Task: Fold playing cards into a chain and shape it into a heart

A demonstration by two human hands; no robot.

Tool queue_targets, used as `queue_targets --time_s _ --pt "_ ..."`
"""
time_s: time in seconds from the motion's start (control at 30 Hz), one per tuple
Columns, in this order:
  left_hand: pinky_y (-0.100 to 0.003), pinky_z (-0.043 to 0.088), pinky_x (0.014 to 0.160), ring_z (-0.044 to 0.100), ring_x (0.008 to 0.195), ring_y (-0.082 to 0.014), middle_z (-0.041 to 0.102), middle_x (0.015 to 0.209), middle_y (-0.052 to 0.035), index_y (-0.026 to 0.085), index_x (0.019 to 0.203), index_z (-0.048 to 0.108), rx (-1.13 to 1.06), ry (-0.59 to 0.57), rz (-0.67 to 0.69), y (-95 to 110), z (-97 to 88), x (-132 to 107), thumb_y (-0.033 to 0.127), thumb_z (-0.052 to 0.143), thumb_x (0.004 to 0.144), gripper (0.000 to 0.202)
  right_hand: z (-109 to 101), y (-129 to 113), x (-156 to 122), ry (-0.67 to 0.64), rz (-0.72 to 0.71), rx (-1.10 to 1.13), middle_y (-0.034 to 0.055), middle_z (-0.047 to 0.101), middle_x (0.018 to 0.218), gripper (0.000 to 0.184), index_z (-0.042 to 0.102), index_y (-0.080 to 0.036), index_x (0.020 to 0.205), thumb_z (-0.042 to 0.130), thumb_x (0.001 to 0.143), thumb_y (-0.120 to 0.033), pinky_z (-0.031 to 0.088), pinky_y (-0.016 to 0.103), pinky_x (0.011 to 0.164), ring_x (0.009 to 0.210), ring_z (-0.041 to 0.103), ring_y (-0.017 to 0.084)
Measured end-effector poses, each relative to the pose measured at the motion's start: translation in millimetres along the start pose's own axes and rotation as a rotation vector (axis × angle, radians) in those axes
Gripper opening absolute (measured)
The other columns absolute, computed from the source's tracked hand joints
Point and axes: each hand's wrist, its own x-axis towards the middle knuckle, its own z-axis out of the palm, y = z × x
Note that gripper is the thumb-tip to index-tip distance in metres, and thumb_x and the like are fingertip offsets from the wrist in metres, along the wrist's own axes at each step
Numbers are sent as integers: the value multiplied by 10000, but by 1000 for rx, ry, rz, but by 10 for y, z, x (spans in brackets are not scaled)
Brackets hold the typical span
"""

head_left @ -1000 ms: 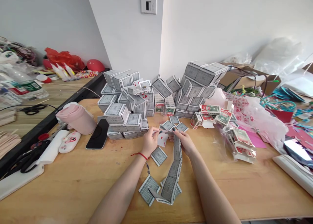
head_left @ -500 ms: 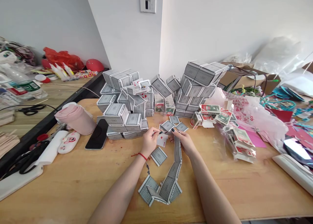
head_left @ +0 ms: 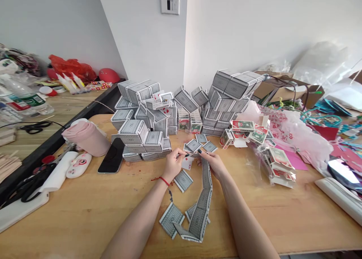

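Right hand [head_left: 213, 164] grips the far end of the card strip [head_left: 203, 200] above the table [head_left: 283, 221]; left hand [head_left: 174, 164] pinches a thin card edge [head_left: 192, 154] beside.
I think the strip's tail could snag on the loose card [head_left: 190, 210] beneath, pulling folds open. Long axis runs toward the near side, free end bending left.

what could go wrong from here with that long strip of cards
The playing-card strip trails from the right hand over two flat patterned cards, so a tug might drag them along. Pulling could also crease its bends further. In the stack of card blocks on the right, the top blocks appear to overhang, so a bump might topple them.
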Motion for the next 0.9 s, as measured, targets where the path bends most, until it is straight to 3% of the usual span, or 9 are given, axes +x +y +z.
queue_targets --time_s 0.4,0.9 --pt "-241 478 686 625 779 -137 679 840 -45 167 748 569 -60 2 -16 47 51 -9 174 498 790 83 68 -22 -14 49 -13 18 47 646 592 338 677 -134 684 712 576 -452 465 281 561 547 570 158" --pt "-297 494 767 635 837 -165 691 887 -63 164 820 657 -117 -85 -41 38 62 -4 227 500 800 170 64 -38 -47 -36 -69 -54 40 633 598 366 679 -125 700 681 600 -477 443 286 581 542 554 147"
